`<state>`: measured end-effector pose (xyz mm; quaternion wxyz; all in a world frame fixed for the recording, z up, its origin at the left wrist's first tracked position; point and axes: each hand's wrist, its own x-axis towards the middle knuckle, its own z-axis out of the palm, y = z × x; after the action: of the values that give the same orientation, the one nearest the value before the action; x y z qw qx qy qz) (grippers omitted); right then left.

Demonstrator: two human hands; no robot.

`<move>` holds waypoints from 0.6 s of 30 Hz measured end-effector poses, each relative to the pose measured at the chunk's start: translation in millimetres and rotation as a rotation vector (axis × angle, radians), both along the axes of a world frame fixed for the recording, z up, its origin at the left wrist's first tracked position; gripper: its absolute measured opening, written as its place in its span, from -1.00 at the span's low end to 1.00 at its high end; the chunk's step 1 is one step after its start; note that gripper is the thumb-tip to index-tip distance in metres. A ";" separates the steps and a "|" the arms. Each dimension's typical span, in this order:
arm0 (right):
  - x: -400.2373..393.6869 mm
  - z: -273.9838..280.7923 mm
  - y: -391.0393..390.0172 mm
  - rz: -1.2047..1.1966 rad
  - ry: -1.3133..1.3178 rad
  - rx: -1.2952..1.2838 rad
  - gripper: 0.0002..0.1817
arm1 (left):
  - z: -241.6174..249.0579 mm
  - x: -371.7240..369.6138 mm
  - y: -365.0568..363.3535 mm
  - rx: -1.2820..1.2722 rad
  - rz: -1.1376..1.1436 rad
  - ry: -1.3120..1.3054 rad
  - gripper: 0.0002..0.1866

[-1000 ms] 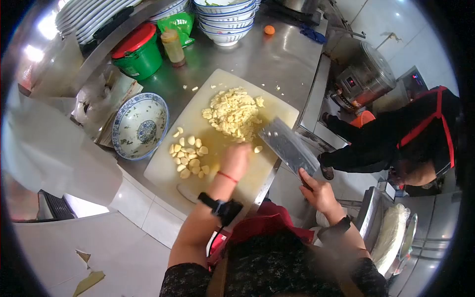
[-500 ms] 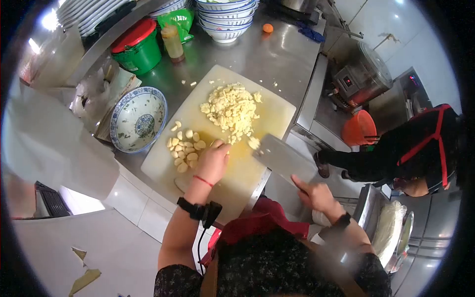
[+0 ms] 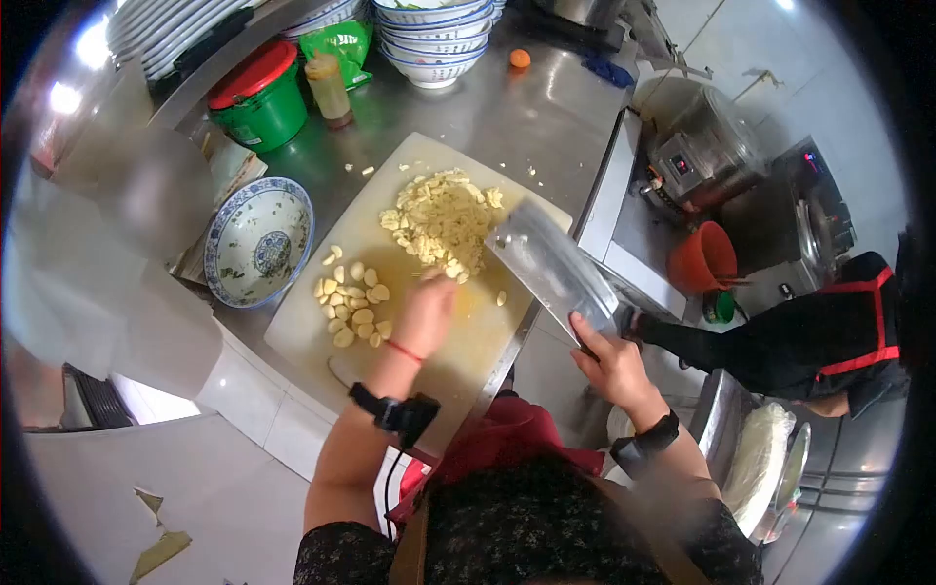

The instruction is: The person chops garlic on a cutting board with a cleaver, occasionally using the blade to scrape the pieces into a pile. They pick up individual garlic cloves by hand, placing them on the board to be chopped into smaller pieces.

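Since the earlier frame, the cleaver (image 3: 554, 268) had risen off the cutting board (image 3: 312, 322), its blade held up above the board's right edge beside the heap of chopped garlic (image 3: 439, 222). The right hand (image 3: 609, 366) was clenched around the cleaver's handle. The left hand (image 3: 424, 310) lay loosely curled on the board, just beside the whole garlic cloves (image 3: 353, 304) and below the chopped heap. A blue-patterned bowl (image 3: 257, 241) sat left of the board.

1. Cutting board (image 3: 390, 195): one.
2. Cleaver (image 3: 551, 265): one.
3. Patterned bowl (image 3: 255, 241) beside board: one.
4. Green bucket (image 3: 258, 102): one.
5. Heap of chopped garlic (image 3: 441, 222): one.
6. Whole cloves (image 3: 351, 302): roughly fifteen.
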<state>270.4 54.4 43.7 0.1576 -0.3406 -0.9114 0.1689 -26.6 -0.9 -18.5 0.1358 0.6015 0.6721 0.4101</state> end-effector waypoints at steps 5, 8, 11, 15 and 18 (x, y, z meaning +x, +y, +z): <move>26.5 -66.1 -25.5 0.094 -0.264 -0.084 -0.32 | 25.7 -44.5 -47.8 -0.011 0.097 0.057 -0.93; 56.1 -62.5 -38.1 0.080 -0.260 -0.110 -0.34 | 19.1 -53.9 -69.8 -0.139 0.111 0.063 -0.90; 81.2 -49.9 -35.4 0.100 -0.326 -0.144 -0.34 | 12.9 -56.2 -78.6 -0.262 0.131 0.085 -0.83; 26.1 -13.5 -11.7 0.137 -0.372 -0.116 -0.39 | 12.2 -45.4 -79.8 -0.290 0.100 0.125 -0.86; -17.5 4.8 16.1 0.151 -0.320 -0.087 -0.41 | 4.1 -32.8 -65.5 -0.322 0.031 0.169 -0.86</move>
<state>252.9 70.6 48.5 -0.0174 -0.3003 -0.9396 0.1631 -59.4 -66.4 -14.4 0.1671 0.5936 0.7473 0.2473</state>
